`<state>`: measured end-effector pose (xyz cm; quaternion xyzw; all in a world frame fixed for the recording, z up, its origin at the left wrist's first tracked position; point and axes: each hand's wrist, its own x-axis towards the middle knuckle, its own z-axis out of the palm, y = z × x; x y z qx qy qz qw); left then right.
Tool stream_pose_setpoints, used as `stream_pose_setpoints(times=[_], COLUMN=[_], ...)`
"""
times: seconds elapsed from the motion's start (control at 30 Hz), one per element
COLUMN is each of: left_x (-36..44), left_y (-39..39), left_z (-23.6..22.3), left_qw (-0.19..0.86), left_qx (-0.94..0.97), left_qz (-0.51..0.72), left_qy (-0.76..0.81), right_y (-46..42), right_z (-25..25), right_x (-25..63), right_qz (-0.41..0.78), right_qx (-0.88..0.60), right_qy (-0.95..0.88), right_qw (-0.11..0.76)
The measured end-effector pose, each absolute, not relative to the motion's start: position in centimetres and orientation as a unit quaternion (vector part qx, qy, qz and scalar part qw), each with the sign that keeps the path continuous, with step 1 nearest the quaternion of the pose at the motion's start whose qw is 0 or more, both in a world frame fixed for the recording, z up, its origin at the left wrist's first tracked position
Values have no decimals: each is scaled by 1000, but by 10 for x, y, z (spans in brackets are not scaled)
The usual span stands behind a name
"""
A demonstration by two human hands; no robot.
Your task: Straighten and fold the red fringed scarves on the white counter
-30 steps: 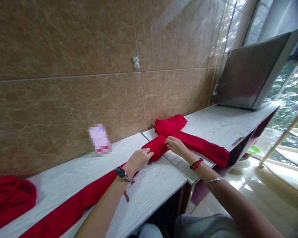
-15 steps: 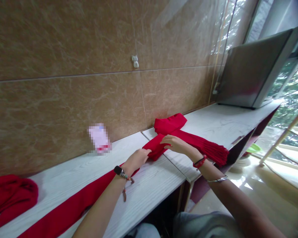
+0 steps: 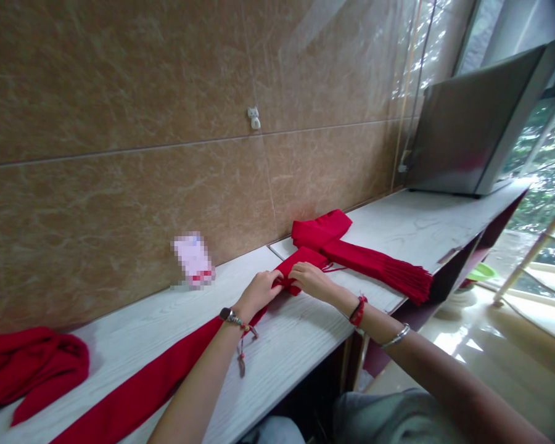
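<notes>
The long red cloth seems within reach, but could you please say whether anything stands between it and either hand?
Nothing visible does: the left hand and the right hand both touch the long red cloth. The red bundle lies farther left, clear of both.

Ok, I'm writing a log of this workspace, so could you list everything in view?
long red cloth strip: 1, red, along the counter and into both hands
fringed cloth: 1, red, folded, beyond the hands
bundled cloth: 1, red, counter's left end
pixelated item: 1, pinkish white with red, by the wall
cat-shaped figure: 1, whitish, on the wall
boxy cabinet: 1, grey, counter's far end
counter: 1, white top, along the wall
wall: 1, marbled brown, behind
green dish: 1, right, beyond the counter
window: count unclear, clear glass, far right
left hand: 1, bare, on the strip
right hand: 1, bare, on the strip
</notes>
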<state>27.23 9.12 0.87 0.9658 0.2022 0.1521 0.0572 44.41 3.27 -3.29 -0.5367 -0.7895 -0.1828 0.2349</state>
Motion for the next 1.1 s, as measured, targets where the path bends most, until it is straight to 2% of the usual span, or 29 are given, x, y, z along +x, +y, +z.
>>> stream_pose_setpoints(times=[0.17,0.5,0.63,0.97,1.1], left_x=[275,274,274,274,275], left_y=[79,74,73,70,62], left_z=[10,16,14,21,5], left_qw=[-51,-141,-147,-88,-89], left_qx=[965,962,962,959,951], left_qz=[103,74,72,79,112], left_qy=[236,221,219,259,274], right_y=[33,30,35,31,27], right_z=[-35,-31,-36,-33,-35], right_x=[448,445,446,453,452], right_qz=[-210,-233,-241,-268,-270], right_qx=[-518,-529,-561,-519,-530], right_qy=[-798,-773,-755,-784,-774], right_qw=[225,262,239,212,217])
